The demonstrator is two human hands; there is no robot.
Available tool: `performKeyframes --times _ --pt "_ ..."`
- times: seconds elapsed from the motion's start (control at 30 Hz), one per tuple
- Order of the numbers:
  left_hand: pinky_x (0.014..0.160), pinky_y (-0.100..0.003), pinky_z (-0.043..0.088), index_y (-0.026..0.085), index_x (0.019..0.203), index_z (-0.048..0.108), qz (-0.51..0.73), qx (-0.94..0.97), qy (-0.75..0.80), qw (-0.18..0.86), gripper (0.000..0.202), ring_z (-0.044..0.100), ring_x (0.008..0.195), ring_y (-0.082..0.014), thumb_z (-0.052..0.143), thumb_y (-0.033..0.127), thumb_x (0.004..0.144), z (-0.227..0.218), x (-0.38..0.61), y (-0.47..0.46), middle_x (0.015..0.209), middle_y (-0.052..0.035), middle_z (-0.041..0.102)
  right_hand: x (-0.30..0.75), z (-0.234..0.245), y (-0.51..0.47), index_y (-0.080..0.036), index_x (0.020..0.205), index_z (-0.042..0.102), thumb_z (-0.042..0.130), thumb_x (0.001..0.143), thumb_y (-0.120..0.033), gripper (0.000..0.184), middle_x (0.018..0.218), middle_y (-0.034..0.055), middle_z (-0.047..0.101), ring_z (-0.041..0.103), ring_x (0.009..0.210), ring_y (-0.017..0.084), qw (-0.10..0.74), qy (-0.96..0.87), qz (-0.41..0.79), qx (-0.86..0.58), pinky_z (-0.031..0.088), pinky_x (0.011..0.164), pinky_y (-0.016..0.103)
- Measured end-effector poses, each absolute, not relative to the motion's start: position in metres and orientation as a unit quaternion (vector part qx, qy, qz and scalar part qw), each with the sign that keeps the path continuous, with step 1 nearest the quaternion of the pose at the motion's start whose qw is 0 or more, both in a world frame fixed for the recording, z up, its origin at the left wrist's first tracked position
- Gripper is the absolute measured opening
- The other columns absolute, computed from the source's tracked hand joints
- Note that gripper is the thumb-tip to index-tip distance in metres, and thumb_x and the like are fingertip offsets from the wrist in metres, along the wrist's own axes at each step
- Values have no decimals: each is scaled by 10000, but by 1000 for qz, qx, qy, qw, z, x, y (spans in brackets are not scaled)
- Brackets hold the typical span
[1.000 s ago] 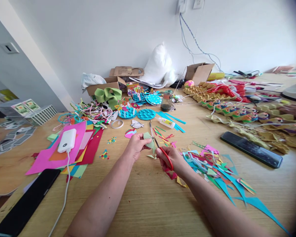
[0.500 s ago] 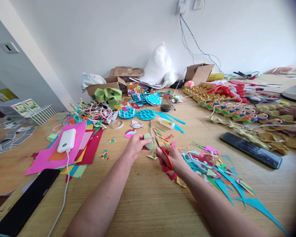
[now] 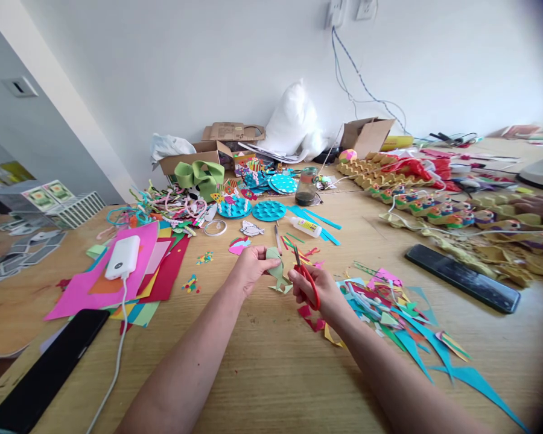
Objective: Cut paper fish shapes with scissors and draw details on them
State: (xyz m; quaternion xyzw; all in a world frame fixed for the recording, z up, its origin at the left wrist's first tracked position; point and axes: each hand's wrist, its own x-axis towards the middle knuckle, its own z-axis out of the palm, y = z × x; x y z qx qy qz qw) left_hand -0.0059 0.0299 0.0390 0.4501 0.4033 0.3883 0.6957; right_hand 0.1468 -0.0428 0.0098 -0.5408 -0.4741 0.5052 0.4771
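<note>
Between the thumb and fingers of my left hand (image 3: pixel 252 268) is a small light green paper cutout (image 3: pixel 276 269), rounded above with a forked, tail-like lower end. My right hand (image 3: pixel 314 288) grips red-handled scissors (image 3: pixel 308 278), their blades pointing up and away, a little right of the paper and apart from it. Green scraps lie just beneath the cutout. Beyond my hands are a fish-shaped paper piece (image 3: pixel 252 228), a pink paper piece (image 3: pixel 239 245), a slim pen-like tool (image 3: pixel 277 237) and a glue bottle (image 3: pixel 306 226).
Coloured paper scraps (image 3: pixel 384 304) spread right of my right arm, near a phone (image 3: pixel 462 278). Coloured sheets (image 3: pixel 172 271) with a white power bank (image 3: pixel 123 257) lie left. Behind are blue discs (image 3: pixel 268 210), a glass jar (image 3: pixel 306 187) and egg-carton strips (image 3: pixel 428 208). Another person's hand (image 3: pixel 538 208) shows far right.
The scissors have moved right, away from the green paper, and their blades now point more upward. The cutout is turned so that more of its shape and forked end shows.
</note>
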Motion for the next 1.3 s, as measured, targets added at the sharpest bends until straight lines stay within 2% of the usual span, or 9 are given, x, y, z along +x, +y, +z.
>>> performKeyframes --times 0.13,0.27,0.47,0.63,0.87,1.3 --pt "601 -255 512 102 839 724 384 460 397 695 434 620 595 -128 878 162 438 36 -2 27 686 -36 704 146 9 -43 -166 671 578 802 648 -440 354 549 -19 615 533 439 89 473 -461 534 -528 382 433 190" --pt "612 -272 515 105 820 708 386 453 396 699 477 635 609 -147 909 204 399 35 1 25 697 -52 711 143 11 -45 -177 663 565 781 657 -408 316 501 -33 595 520 417 96 471 -456 550 -518 399 430 202" --pt "617 -268 503 84 774 725 375 449 360 727 418 625 627 -147 872 367 503 38 5 18 748 -92 716 140 23 -49 -185 618 558 762 665 -433 325 473 -35 566 490 423 91 511 -455 522 -510 419 448 209" --pt "613 -262 495 100 745 725 397 430 359 727 337 603 598 -134 832 334 528 37 8 15 690 -60 696 140 18 -47 -187 642 546 770 668 -518 401 509 -31 571 515 431 98 495 -461 525 -517 424 447 215" --pt "575 -234 478 125 663 688 424 424 383 703 212 576 556 -114 785 267 538 40 5 20 604 -21 656 141 11 -47 -167 721 576 618 747 -711 546 519 -6 589 532 413 101 431 -493 531 -538 366 392 192" --pt "555 -241 484 124 620 677 412 431 391 701 134 578 501 -118 731 225 551 39 6 21 563 -28 653 141 6 -46 -187 696 550 622 726 -725 543 480 -27 568 511 369 103 428 -490 528 -547 347 360 193"
